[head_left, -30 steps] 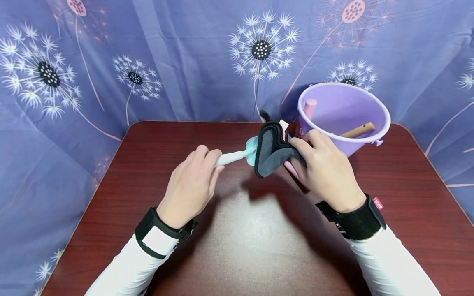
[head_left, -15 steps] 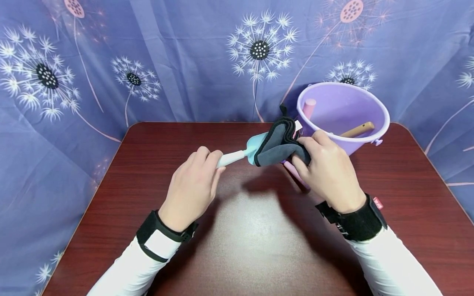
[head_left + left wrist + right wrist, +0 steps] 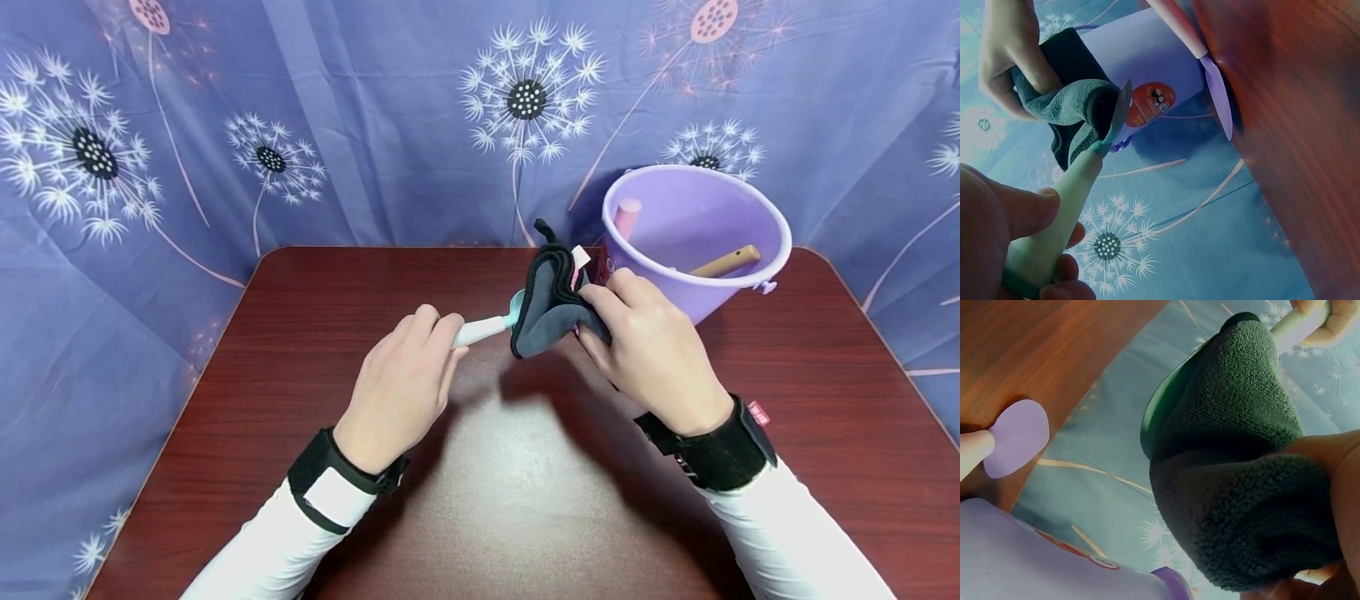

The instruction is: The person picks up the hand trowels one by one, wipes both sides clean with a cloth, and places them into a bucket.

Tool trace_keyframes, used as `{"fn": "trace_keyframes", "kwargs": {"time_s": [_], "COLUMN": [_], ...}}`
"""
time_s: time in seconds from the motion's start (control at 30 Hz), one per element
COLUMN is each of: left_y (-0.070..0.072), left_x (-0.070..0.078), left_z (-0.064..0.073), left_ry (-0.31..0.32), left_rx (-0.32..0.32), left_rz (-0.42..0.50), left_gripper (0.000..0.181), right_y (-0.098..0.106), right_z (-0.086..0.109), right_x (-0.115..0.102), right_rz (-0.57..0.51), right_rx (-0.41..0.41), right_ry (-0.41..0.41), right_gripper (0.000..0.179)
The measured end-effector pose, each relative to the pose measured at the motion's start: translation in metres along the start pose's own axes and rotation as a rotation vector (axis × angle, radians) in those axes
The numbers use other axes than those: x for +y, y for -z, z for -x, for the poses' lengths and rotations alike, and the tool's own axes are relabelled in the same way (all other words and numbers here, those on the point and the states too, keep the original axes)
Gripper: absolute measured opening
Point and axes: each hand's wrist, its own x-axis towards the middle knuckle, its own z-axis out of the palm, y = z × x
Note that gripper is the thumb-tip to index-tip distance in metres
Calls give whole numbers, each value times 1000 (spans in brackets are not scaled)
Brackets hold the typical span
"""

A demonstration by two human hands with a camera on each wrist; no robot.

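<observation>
My left hand grips the white handle of a small toy shovel with a light teal blade. In my right hand is a folded dark grey cloth with black edging and a white tag. The cloth lies against the shovel's blade and hides most of it in the head view. In the right wrist view the green-looking blade shows along the cloth's edge. Both things are held above the table. A second shovel, with a purple blade and pink handle, lies on the table beneath my right hand.
A purple bucket stands at the table's back right, just beyond my right hand. Inside it are a pink handle and a wooden handle. A blue dandelion-print curtain hangs behind the brown table.
The cloth has moved to the right along the blade and then back left over it, covering more of the blade. My left hand has shifted slightly right with the shovel.
</observation>
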Motion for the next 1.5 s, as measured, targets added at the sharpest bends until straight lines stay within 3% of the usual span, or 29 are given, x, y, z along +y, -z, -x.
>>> {"fn": "trace_keyframes", "kwargs": {"time_s": [0.3, 0.73, 1.2, 1.5], "left_y": [1, 6, 11, 13], "left_x": [1, -4, -5, -6], "left_z": [0, -2, -1, -2], "left_ry": [-10, 23, 43, 54], "left_rx": [-29, 2, 13, 64], "left_rz": [3, 30, 67, 74], "left_gripper": [22, 24, 22, 22], "right_y": [-2, -1, 3, 4], "right_z": [-2, -3, -3, 1], "right_x": [-3, -1, 6, 9], "right_rz": [-2, -24, 16, 27], "right_rx": [8, -66, 11, 11], "right_ry": [79, 205, 72, -37], "right_gripper": [23, 29, 33, 31]}}
